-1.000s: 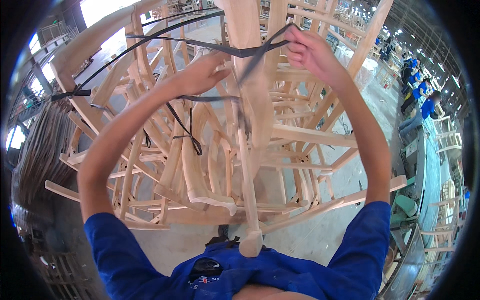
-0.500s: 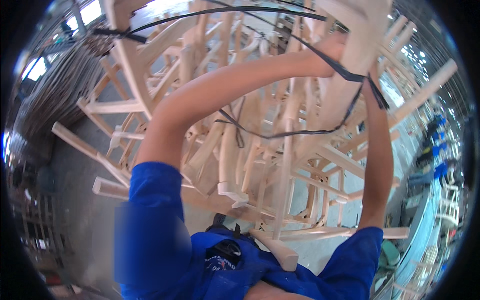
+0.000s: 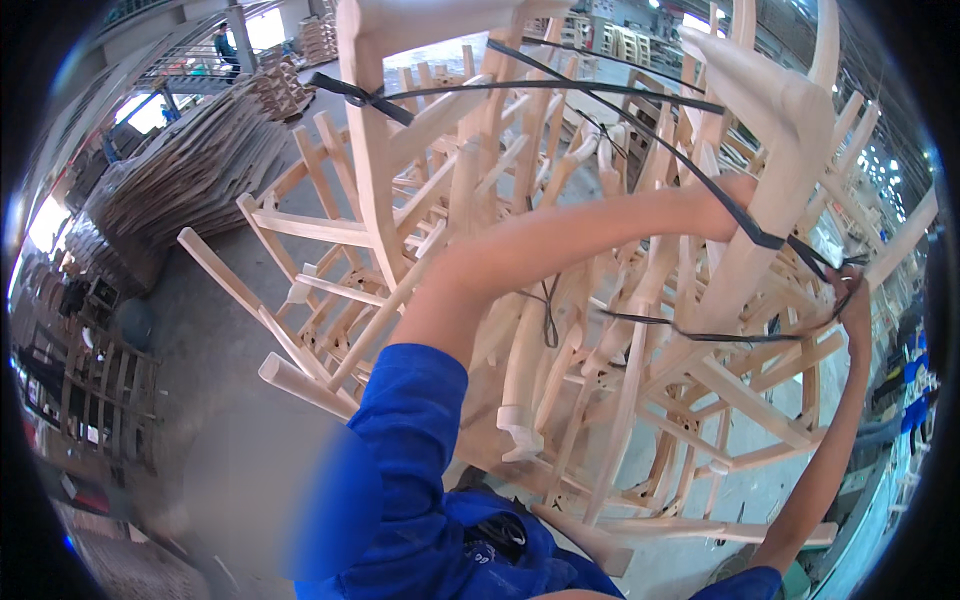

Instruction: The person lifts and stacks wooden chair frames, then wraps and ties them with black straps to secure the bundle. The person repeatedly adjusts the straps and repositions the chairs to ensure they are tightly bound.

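A pile of unpainted wooden chair frames (image 3: pixel 375 190) rises in front of me, with a black strap (image 3: pixel 660 138) running across its upper part. The strap bends round a thick pale wooden post (image 3: pixel 783 175) at the upper right. My left arm reaches across the frames, and my left hand (image 3: pixel 735 205) is at the far side of this post, its fingers hidden. To the right of the post, my right hand (image 3: pixel 850 290) is closed on the strap's end. A slack length of strap hangs in a curve below both hands.
Stacked thin wooden boards (image 3: pixel 190 170) stand at the far left, near a slatted wooden rack (image 3: pixel 110 390). Chair legs (image 3: pixel 220 270) jut out toward the left. A distant person (image 3: pixel 226 50) stands at the upper left. Grey floor (image 3: pixel 220 320) lies left of the frames.
My right hand has moved out to the right, away from the post, with the strap's end in it. The left hand stays by the post. The whole view has shifted, showing more on the left.
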A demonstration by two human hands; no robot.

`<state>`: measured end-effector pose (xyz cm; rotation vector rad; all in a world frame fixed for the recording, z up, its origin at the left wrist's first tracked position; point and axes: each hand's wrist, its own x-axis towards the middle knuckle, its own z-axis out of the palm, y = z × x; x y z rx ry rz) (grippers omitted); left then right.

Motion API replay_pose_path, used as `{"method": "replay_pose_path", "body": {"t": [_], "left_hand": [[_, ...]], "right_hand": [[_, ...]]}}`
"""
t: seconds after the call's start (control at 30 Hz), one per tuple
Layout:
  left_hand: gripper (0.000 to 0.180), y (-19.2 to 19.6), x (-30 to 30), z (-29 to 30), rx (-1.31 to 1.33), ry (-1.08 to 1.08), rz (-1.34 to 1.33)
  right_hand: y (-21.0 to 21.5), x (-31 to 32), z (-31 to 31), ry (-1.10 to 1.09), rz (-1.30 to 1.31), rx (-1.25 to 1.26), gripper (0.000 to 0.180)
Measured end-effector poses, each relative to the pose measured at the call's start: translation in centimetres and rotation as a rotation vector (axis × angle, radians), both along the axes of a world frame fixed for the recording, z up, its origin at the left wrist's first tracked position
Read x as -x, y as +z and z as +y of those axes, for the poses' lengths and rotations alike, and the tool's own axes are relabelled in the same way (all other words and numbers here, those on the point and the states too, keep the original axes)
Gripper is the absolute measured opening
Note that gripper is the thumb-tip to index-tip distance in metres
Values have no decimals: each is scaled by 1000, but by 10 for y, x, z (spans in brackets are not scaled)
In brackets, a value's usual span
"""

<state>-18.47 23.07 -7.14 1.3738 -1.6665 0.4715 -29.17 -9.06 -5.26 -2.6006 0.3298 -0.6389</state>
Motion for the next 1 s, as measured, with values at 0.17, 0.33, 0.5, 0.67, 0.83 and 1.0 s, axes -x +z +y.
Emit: {"method": "replay_pose_path", "body": {"t": [0.17,0.33,0.5,0.67,0.83,1.0], "left_hand": [[25,-12,-2,12,-112,370,-76],[27,-17,-14,-3,-77,168,-24],[22,-11,-11,9,-108,340,-89],[16,4,-25,31,-75,543,-711],[18,-20,-27,98,-82,816,-401],[22,-50,12,125,116,804,-256]], "right_hand": [[19,50,-6,536,471,-193,32],[41,86,114,551,-78,58,46],[-53,71,209,653,-375,-32,83],[-42,79,179,589,-192,34,59],[-1,101,191,651,-394,305,28],[40,66,272,755,-731,767,21]]}}
